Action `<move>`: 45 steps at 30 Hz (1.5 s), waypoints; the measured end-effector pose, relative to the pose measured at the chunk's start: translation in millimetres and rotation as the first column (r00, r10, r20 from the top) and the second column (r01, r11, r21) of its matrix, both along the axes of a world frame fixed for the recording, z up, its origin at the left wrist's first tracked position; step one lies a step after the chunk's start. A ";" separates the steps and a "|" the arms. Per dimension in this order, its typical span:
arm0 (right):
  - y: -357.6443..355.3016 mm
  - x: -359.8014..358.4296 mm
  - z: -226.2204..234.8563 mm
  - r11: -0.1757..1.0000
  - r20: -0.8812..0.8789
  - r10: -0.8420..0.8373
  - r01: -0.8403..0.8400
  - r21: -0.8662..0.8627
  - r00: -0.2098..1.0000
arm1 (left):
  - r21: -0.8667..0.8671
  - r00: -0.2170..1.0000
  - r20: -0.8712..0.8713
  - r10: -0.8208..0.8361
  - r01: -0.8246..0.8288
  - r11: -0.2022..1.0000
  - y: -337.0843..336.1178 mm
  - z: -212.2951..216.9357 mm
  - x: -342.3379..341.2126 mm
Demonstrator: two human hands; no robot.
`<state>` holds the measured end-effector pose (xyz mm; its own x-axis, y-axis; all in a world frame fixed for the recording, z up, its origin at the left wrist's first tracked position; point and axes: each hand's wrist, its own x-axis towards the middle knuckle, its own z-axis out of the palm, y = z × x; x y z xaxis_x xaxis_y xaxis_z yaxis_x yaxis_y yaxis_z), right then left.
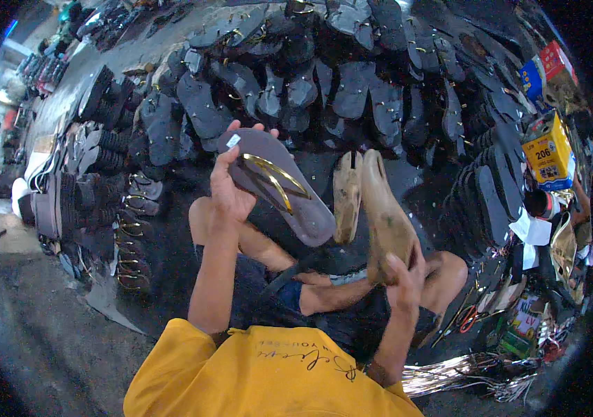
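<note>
My left hand [231, 193] grips a grey flip-flop [305, 214] by its end, thumb on top beside a small white sticker and fingertips curling over the far edge. The flip-flop has shiny gold V-shaped straps and is held tilted above my lap. Over to the right, my right hand [403, 279] is closed around the near end of a tan, scuffed shoe last [388, 226]. A second shoe last [344, 212], similarly tan and with a dark slot at its far end, sits between the flip-flop and the held last.
Many dark soles [359, 90] lie in rows ahead. Stacked soles [494, 191] stand to the right, and strapped sandals [132, 240] line the left. A yellow-and-blue box [550, 153], orange-handled scissors [468, 318], a green can [521, 325] and shiny strips [449, 375] lie at the right.
</note>
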<state>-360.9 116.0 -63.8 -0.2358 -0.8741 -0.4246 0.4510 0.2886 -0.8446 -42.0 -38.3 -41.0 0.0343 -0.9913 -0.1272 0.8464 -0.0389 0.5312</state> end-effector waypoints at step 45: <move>50.1 98.7 84.5 0.856 -0.699 0.117 -0.428 -0.289 0.706 | -0.123 0.926 0.377 -0.018 0.070 0.990 7.1 28.8 -28.3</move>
